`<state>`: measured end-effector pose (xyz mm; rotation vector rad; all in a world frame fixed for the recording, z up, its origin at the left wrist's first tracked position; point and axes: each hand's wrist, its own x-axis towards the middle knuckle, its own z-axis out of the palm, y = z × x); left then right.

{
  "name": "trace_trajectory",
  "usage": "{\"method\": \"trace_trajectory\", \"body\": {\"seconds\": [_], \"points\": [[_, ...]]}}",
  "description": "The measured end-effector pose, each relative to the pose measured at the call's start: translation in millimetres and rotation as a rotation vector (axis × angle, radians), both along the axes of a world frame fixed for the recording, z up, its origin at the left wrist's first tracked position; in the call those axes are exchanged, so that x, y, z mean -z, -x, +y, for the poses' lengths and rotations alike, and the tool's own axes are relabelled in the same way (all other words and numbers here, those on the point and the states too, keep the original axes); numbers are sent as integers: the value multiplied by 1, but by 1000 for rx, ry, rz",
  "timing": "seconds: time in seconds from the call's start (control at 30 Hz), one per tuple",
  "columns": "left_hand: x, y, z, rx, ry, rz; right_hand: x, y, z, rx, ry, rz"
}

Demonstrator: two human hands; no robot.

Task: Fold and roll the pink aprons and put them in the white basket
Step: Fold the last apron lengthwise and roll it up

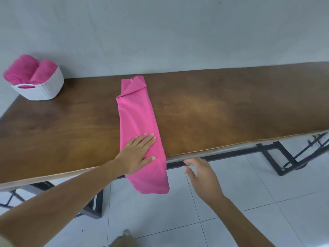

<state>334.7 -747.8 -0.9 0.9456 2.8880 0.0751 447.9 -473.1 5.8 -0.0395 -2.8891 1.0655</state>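
Your left hand (138, 152) lies flat on the pink apron (138, 114), fingers spread and straight, pressing the cloth to the wooden table (222, 107) near its front edge. The apron is folded into a long narrow strip running from the wall side toward you, its near end hanging over the edge. Your right hand (201, 177) hovers open and empty just beside that hanging end, not touching it. At far left, the white basket (44, 90) holds two rolled pink aprons (26, 71).

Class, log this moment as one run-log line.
apron: folded strip, end overhanging table | left hand: flat on apron | right hand: free | basket: two rolls
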Motion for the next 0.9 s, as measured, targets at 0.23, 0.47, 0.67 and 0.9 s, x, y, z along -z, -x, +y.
{"method": "trace_trajectory", "body": {"seconds": [0.23, 0.47, 0.67, 0.9], "points": [[-10, -1, -3, -16, -73, -109, -12, 33, -10, -117, 18, 41], [-32, 58, -17, -86, -245, -24, -21, 80, -20, -156, -44, 72], [-47, 152, -27, -225, -203, 18, -43, 134, -28, -154, -129, 36], [-55, 238, -26, -279, -61, 3, -63, 217, -46, -166, -196, 13]]}}
